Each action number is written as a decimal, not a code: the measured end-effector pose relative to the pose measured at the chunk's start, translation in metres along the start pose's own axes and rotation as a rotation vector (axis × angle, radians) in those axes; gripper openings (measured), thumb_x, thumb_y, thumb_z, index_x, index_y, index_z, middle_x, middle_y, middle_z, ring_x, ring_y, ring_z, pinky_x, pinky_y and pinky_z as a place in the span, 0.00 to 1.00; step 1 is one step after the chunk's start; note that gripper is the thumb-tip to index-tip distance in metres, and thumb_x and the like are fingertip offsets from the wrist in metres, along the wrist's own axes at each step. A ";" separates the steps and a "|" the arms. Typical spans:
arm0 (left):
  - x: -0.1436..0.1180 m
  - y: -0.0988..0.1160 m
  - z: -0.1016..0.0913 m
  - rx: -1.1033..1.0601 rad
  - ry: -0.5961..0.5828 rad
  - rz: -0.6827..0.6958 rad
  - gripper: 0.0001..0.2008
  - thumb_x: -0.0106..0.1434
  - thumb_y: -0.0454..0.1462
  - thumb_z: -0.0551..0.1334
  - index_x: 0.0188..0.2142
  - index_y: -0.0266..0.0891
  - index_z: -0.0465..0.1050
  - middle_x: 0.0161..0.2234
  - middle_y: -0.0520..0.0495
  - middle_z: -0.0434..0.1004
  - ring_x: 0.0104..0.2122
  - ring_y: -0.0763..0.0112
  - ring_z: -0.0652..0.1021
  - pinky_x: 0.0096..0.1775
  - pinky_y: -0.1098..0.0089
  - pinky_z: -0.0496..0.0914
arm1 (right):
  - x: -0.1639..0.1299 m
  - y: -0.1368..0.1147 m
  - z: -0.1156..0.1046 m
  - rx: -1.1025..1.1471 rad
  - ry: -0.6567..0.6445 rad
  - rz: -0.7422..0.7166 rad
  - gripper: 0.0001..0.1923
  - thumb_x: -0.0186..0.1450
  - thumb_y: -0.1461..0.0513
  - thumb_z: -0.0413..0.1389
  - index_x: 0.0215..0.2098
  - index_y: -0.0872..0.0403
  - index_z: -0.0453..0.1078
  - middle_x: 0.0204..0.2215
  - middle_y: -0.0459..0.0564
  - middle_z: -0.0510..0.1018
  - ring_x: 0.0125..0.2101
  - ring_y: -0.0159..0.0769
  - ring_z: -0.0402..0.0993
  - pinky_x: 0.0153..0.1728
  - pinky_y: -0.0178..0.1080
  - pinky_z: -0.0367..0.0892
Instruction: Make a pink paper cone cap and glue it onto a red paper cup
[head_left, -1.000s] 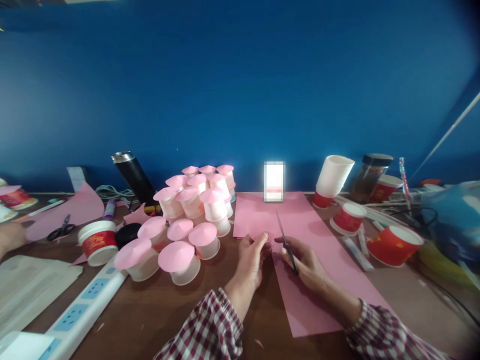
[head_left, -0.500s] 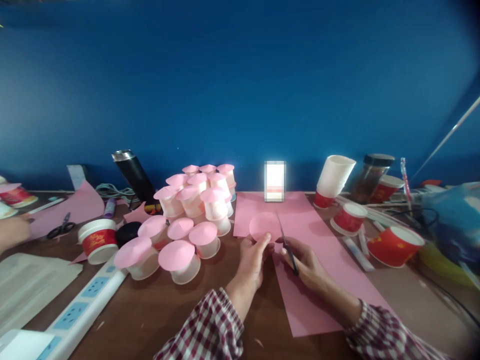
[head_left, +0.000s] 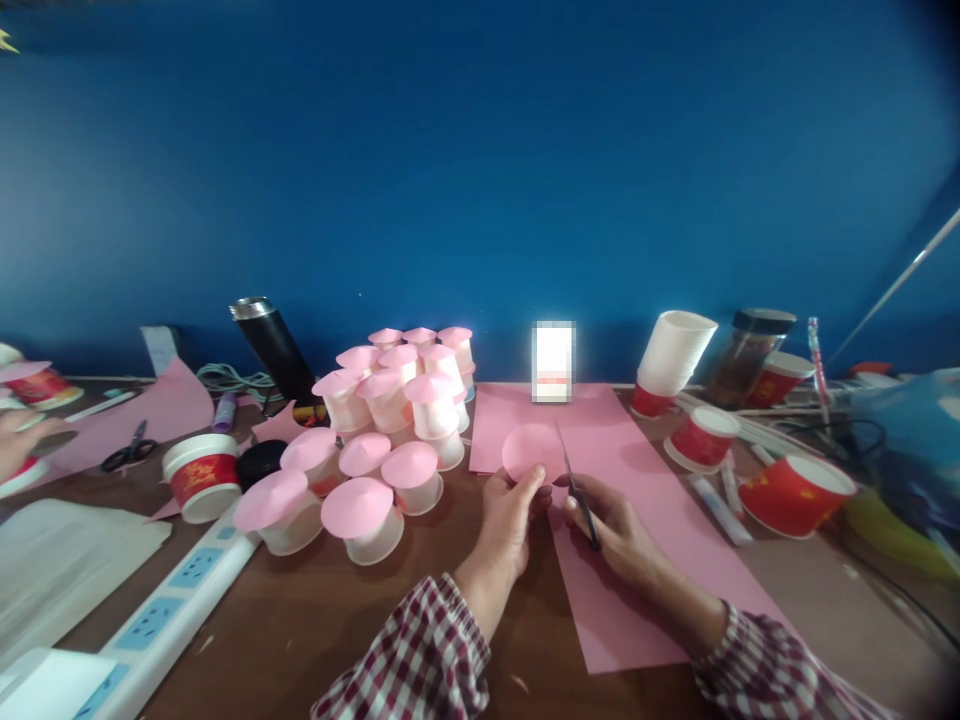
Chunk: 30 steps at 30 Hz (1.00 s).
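Note:
A round pink paper disc (head_left: 529,450) is pinched in my left hand (head_left: 510,520), thumb on top near its lower edge. My right hand (head_left: 611,525) grips a pair of dark-handled scissors (head_left: 576,490), blades pointing up and away, just right of the disc. Beneath both lies a large sheet of pink paper (head_left: 645,590), reaching from the wall toward me. To the left stand several upturned white paper cups with pink cone tops (head_left: 357,508), some grouped in close rows. Whether the blades touch the disc, I cannot tell.
At left are a power strip (head_left: 150,625), a red and white cup (head_left: 201,478), a black flask (head_left: 271,345) and other scissors (head_left: 129,450). Another person's hand (head_left: 19,440) shows at far left. Stacked white cups (head_left: 679,350) and a red cup (head_left: 796,495) stand at right.
My hands, the disc and the scissors keep nearly the same pose. The whole view has shifted slightly. At far left the other person's hand has changed position and a red cup edge shows beside it.

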<state>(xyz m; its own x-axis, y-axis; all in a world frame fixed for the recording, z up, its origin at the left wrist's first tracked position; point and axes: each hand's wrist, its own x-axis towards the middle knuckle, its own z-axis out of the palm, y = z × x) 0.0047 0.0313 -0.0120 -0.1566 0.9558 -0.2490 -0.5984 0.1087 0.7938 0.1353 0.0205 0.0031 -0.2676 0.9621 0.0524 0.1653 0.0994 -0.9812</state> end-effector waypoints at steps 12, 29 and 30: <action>0.001 0.000 0.000 -0.008 0.034 -0.002 0.13 0.48 0.38 0.69 0.31 0.34 0.70 0.24 0.50 0.74 0.24 0.75 0.75 0.30 0.73 0.70 | -0.001 -0.002 0.001 0.022 -0.012 0.041 0.27 0.60 0.48 0.55 0.50 0.59 0.66 0.26 0.47 0.72 0.26 0.31 0.66 0.28 0.34 0.64; 0.001 -0.001 -0.001 0.008 0.013 0.002 0.14 0.47 0.39 0.70 0.30 0.33 0.70 0.24 0.50 0.73 0.24 0.75 0.74 0.30 0.72 0.70 | 0.000 -0.002 0.001 -0.017 0.005 0.053 0.27 0.60 0.48 0.55 0.48 0.60 0.67 0.25 0.47 0.72 0.24 0.30 0.63 0.25 0.33 0.62; 0.001 -0.001 -0.001 0.010 0.013 0.000 0.14 0.47 0.39 0.70 0.30 0.33 0.69 0.24 0.50 0.73 0.24 0.74 0.74 0.30 0.72 0.70 | 0.000 -0.002 0.001 -0.020 0.006 0.046 0.26 0.60 0.48 0.55 0.47 0.60 0.67 0.27 0.47 0.73 0.26 0.32 0.65 0.26 0.34 0.63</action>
<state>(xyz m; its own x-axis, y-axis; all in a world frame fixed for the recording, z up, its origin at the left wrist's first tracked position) 0.0044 0.0319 -0.0135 -0.1670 0.9520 -0.2564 -0.5907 0.1116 0.7991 0.1340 0.0204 0.0046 -0.2532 0.9674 0.0083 0.1961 0.0597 -0.9788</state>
